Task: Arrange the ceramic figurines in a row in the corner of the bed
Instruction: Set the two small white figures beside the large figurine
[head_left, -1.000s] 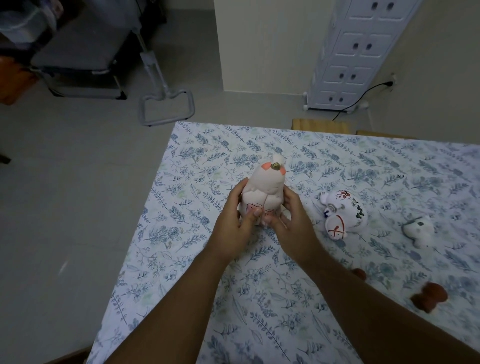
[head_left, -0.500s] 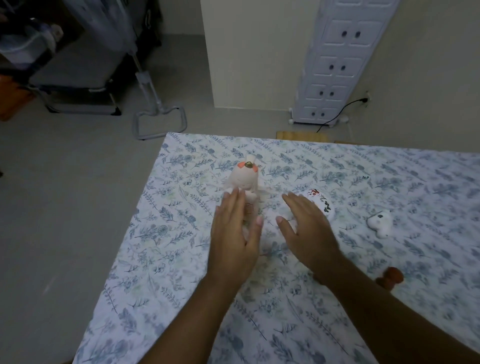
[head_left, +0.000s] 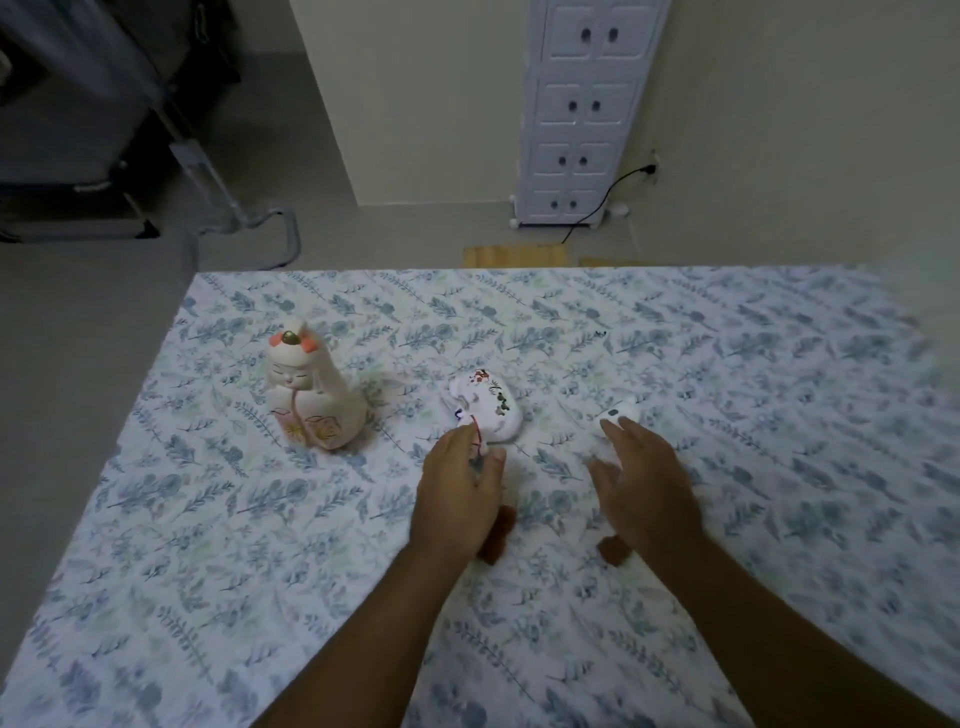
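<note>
A pale kimono doll figurine (head_left: 311, 395) stands upright near the bed's far left corner, free of both hands. To its right a white painted cat figurine (head_left: 488, 402) lies on its side. My left hand (head_left: 457, 493) lies flat with its fingertips at that figurine's near end, by a red cord. My right hand (head_left: 641, 483) hovers with its fingers spread, the fingertips over a small white figurine (head_left: 619, 413) that is partly hidden. Two small brown figurines (head_left: 496, 540) (head_left: 613, 550) lie on the sheet, mostly covered by my hands.
The bed has a white sheet with a blue leaf print (head_left: 260, 519); its left edge and far edge drop to the grey floor. Beyond the far edge stand a white drawer cabinet (head_left: 582, 109) with a black cable, and a metal frame (head_left: 244, 208) on the floor.
Both hands let go of the kimono doll, which now stands by itself at the left. The hands moved right to the white cat figurine and the small white figurine.
</note>
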